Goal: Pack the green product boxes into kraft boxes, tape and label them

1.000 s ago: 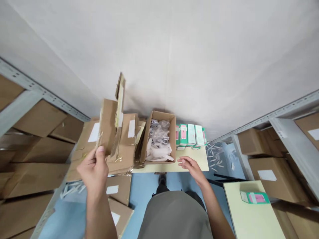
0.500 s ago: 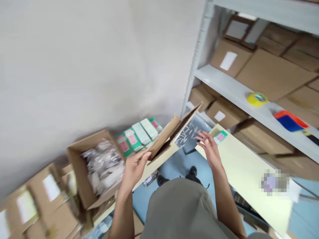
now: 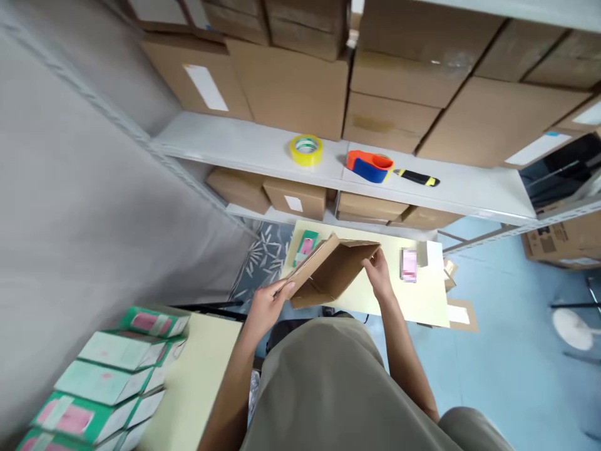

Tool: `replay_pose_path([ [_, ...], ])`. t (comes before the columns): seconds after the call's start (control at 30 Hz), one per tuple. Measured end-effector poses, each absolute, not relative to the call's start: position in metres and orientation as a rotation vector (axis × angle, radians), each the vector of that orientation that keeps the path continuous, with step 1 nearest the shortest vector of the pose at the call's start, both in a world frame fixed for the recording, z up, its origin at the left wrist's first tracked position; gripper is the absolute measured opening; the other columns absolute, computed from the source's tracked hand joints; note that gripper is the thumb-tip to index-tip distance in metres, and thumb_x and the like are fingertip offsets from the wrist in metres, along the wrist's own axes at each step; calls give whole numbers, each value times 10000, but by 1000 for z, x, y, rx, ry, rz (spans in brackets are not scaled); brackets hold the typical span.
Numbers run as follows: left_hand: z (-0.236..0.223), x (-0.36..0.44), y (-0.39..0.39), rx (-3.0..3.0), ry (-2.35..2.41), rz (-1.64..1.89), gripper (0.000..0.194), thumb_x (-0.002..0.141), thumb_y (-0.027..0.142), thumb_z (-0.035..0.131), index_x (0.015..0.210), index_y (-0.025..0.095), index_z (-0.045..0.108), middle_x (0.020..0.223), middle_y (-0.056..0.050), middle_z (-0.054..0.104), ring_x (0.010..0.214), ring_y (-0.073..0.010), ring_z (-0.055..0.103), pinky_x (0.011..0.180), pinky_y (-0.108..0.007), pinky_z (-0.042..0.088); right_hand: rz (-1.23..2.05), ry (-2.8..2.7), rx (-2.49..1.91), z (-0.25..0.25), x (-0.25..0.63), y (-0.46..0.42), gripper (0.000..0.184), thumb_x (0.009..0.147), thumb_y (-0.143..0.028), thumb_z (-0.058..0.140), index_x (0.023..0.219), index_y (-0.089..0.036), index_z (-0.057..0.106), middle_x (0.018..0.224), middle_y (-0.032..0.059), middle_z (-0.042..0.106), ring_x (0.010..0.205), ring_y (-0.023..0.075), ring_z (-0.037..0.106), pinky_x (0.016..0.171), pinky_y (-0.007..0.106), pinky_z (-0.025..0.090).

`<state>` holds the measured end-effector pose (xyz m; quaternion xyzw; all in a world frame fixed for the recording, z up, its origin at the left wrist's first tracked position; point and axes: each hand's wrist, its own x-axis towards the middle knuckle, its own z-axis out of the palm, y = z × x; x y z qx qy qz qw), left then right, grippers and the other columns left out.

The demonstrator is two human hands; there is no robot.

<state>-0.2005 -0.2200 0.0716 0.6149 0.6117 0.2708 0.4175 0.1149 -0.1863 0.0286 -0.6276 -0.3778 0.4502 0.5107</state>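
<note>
A partly opened cardboard box (image 3: 335, 272) is held between my two hands, tilted over the near edge of the cream table (image 3: 422, 300). My left hand (image 3: 270, 307) pinches its left side, thumb on top. At the box's upper right corner, my right hand (image 3: 378, 272) is closed on the edge, its fingers partly hidden behind the cardboard. Just beyond the box lies a green and pink packet (image 3: 306, 245). A pink item (image 3: 408, 265), partly pixelated, rests on the table to the right of my right hand.
Ahead, a grey shelf (image 3: 235, 141) carries a yellow tape roll (image 3: 306, 150), an orange and blue tape dispenser (image 3: 370, 166) and a black cutter knife (image 3: 417, 178). Cardboard boxes (image 3: 291, 88) fill the racks. Green and white packets (image 3: 98, 382) are stacked on the left table (image 3: 206, 351).
The view has swung right, from the wall and left table to the shelf and cream table. My right hand, free before, has taken hold of the box, which now gapes wider.
</note>
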Motion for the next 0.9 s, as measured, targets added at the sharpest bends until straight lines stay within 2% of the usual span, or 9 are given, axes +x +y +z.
replay_pose_path([
  [0.1, 51, -162, -191, 1555, 1505, 645, 557, 966, 650, 554, 1082, 194, 852, 916, -50, 829, 821, -244, 732, 739, -292, 553, 1054, -800, -1611, 10, 149, -192, 925, 751, -375, 673, 1613, -255, 359, 1518, 173, 571, 1090, 269, 677, 951, 451, 593],
  [0.17, 38, -142, -175, 1561, 1475, 638, 562, 973, 642, 546, 1097, 181, 841, 961, -67, 832, 867, -252, 737, 770, -297, 550, 1016, -791, -1695, 3, 164, -201, 926, 746, -369, 676, 1603, -253, 345, 1542, 182, 551, 1026, 251, 686, 874, 420, 603],
  [0.23, 25, -126, -160, 1590, 1431, 613, 567, 987, 637, 528, 1072, 164, 829, 951, -75, 824, 873, -251, 731, 779, -296, 541, 968, -851, -1818, -2, 174, -212, 761, 760, -386, 685, 1473, -224, 473, 1442, 175, 636, 973, 255, 704, 822, 401, 595],
  [0.33, 7, -106, -140, 1665, 1367, 530, 531, 1012, 608, 512, 983, 170, 810, 895, -67, 805, 842, -242, 720, 770, -293, 530, 907, -1017, -2051, -7, 183, -228, 335, 860, -469, 651, 1088, -225, 635, 1118, 136, 770, 905, 290, 738, 782, 392, 559],
  [0.43, -9, -86, -124, 1706, 1358, 496, 415, 1038, 496, 527, 1016, 190, 806, 1012, -86, 829, 947, -267, 752, 844, -316, 545, 845, -1175, -2233, -13, 182, -237, 258, 967, -497, 577, 905, -249, 617, 913, 121, 787, 839, 312, 754, 746, 383, 514],
  [0.57, -23, -63, -112, 1737, 1569, 485, 346, 1056, 413, 568, 1215, 207, 796, 1216, -140, 822, 1124, -323, 765, 969, -381, 557, 774, -1286, -2326, -19, 176, -239, 306, 1039, -523, 550, 1001, -232, 636, 893, 129, 806, 804, 314, 763, 717, 369, 487],
  [0.67, -26, -58, -115, 1759, 1784, 555, 433, 1057, 418, 593, 1401, 183, 713, 1363, -184, 766, 1235, -362, 733, 1057, -440, 549, 767, -1321, -2334, -21, 176, -233, 388, 1058, -584, 557, 1119, -213, 652, 952, 141, 831, 829, 309, 781, 730, 365, 500],
  [0.73, -27, -60, -123, 1742, 1844, 638, 548, 1036, 448, 635, 1505, 165, 624, 1482, -204, 694, 1312, -378, 694, 1100, -466, 543, 753, -1345, -2315, -22, 180, -228, 368, 1066, -536, 561, 1211, -209, 649, 1018, 137, 842, 848, 295, 789, 746, 361, 512],
  [0.9, -26, -75, -167, 1446, 1740, 758, 694, 1033, 525, 632, 1625, 198, 474, 1567, -196, 613, 1328, -321, 690, 1065, -432, 600, 768, -1437, -2190, -20, 193, -211, 327, 1072, -439, 527, 1262, -219, 675, 1158, 134, 828, 933, 286, 791, 785, 357, 528],
])
